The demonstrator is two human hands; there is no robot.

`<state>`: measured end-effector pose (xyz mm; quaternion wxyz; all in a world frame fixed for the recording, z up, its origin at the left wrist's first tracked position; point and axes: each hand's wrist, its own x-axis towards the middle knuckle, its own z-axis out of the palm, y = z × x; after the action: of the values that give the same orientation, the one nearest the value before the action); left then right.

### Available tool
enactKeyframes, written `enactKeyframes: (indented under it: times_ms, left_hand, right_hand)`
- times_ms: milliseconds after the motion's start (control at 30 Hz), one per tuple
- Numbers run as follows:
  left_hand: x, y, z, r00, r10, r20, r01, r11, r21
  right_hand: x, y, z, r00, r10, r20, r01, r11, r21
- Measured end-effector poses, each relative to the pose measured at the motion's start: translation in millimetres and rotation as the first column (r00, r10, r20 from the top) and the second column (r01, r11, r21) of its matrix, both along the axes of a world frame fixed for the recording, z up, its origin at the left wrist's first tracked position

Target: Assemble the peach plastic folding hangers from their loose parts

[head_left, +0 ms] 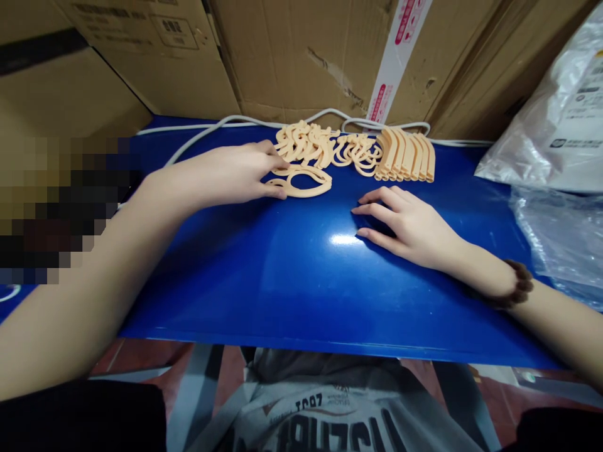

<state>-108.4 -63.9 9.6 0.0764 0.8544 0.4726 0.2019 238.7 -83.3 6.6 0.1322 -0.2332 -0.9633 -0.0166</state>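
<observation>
On the glossy blue bench [282,270], one beige plastic loop [308,193] is gripped by the left hand [242,172], stacked curved beige strips [407,157] left untouched, the right hand [409,226] unladen.

The sleeves [85,419] are black, a bumpy brown band [522,284] circles the right wrist [485,269], and grey cloth [351,386] bears dark lettering.

Blue table [292,282] above red-tiled floor [146,353]

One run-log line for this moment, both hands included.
left hand: around one end of looped beige piece, grip unclear | right hand: open, empty, over blue table | beyond: hooked beige pieces, curved beige strips
</observation>
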Motion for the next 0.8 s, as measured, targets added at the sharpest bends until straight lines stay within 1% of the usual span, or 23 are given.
enactKeyframes:
  times_ms: [67, 100, 233, 300, 367, 433, 500, 567, 633, 700, 767, 800]
  left_hand:
    - [1.0, 0.6, 1.9, 0.988, 0.011, -0.156, -0.012, 1.0, -0.008]
    - [2.0, 0.6, 3.5, 0.981, 0.015, -0.191, -0.017, 1.0, -0.007]
    - [6.4, 0.0, 8.8, 0.985, 0.045, -0.168, -0.048, 0.999, -0.014]
    - [6.8, 0.9, 8.3, 0.986, 0.047, -0.157, -0.05, 0.999, -0.015]
    - [5.8, 2.4, 6.2, 0.994, 0.029, -0.11, -0.03, 1.0, -0.007]
    - [4.7, 3.1, 4.6, 0.997, 0.029, -0.071, -0.031, 0.999, -0.028]
    - [5.6, 1.6, 5.6, 0.994, 0.065, -0.082, -0.071, 0.995, -0.065]
    - [10.5, -2.4, 9.2, 0.991, 0.087, -0.104, -0.095, 0.993, -0.069]
    - [20.0, -7.9, 13.7, 0.995, 0.056, -0.081, -0.059, 0.998, -0.036]
    - [33.7, -13.3, 16.8, 0.999, -0.022, -0.026, 0.023, 1.0, 0.018]
    - [49.1, -17.6, 16.7, 0.994, -0.108, -0.029, 0.111, 0.989, 0.099]
    - [56.5, -19.2, 15.5, 0.989, -0.132, -0.06, 0.14, 0.98, 0.143]
  right_hand:
    - [-0.1, -0.7, 0.2, 1.0, -0.001, 0.004, 0.001, 1.0, 0.001]
    - [-0.2, -1.0, 0.3, 1.0, -0.001, 0.006, 0.001, 1.0, 0.003]
    - [-0.7, -1.5, 0.7, 1.0, -0.001, 0.017, 0.001, 1.0, 0.013]
    - [-0.8, -1.5, 0.9, 1.0, -0.001, 0.02, 0.0, 1.0, 0.021]
    - [-0.8, -1.5, 1.1, 1.0, -0.002, 0.022, 0.001, 1.0, 0.024]
    - [-0.7, -1.7, 1.1, 1.0, -0.001, 0.024, 0.0, 1.0, 0.022]
    - [-0.6, -1.8, 1.1, 1.0, -0.001, 0.029, 0.0, 1.0, 0.021]
    - [-0.6, -1.7, 1.0, 0.999, -0.002, 0.033, 0.001, 1.0, 0.024]
    - [-0.8, -1.6, 1.1, 0.999, -0.004, 0.04, 0.003, 1.0, 0.028]
    - [-0.9, -1.5, 1.1, 0.999, -0.005, 0.044, 0.004, 0.999, 0.033]
    - [-0.9, -1.6, 1.0, 0.999, -0.002, 0.045, 0.0, 0.999, 0.036]
    - [-0.9, -1.7, 0.9, 0.999, -0.001, 0.042, -0.001, 0.999, 0.037]
